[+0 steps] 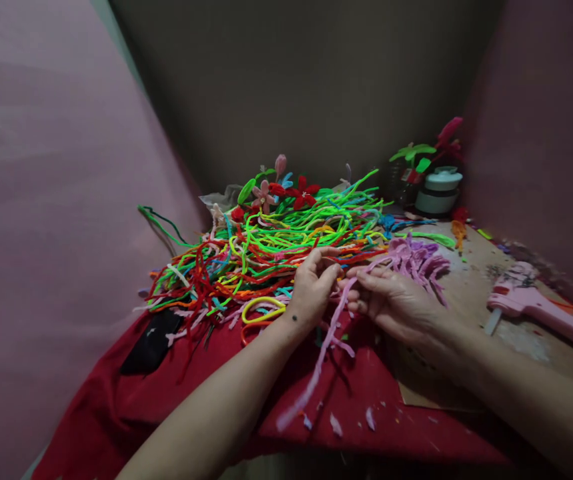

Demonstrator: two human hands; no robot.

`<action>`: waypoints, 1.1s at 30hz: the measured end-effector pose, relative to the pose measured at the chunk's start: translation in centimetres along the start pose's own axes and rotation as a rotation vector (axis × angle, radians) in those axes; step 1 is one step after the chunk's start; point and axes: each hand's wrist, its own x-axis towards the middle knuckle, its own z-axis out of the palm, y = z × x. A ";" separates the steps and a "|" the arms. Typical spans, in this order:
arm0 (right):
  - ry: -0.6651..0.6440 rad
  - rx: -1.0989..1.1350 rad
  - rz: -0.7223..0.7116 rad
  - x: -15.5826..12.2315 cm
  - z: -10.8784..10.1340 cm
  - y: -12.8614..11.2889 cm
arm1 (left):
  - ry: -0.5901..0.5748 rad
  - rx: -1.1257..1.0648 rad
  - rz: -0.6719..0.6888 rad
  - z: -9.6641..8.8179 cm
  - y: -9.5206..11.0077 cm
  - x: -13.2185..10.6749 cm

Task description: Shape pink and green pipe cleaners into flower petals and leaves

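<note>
hands: our left hand (313, 283) and right hand (391, 303) both pinch one pink fuzzy wire (322, 353), dangling below them | done, we think: few flowers (286, 190) past the wire pile (266, 247) | left: big pile, just beyond left hand

Grey back wall (306, 87), pinkish side walls (41, 167), red cloth (381, 413) over table (471, 280), dim light.

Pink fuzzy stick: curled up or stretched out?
Stretched out: the stick runs from the left hand and right hand in one long line over the red cloth.
</note>
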 end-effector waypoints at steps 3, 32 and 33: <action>0.123 0.070 -0.150 0.5 -0.2 -1.1 | -0.148 0.023 0.075 -0.6 0.4 -0.4; 0.141 -0.612 -0.098 1.9 2.5 -1.2 | -0.026 0.005 -0.121 -1.7 2.0 -0.4; 0.141 -0.620 -0.088 2.0 2.5 -1.1 | -0.032 0.018 -0.130 -1.9 2.0 -0.4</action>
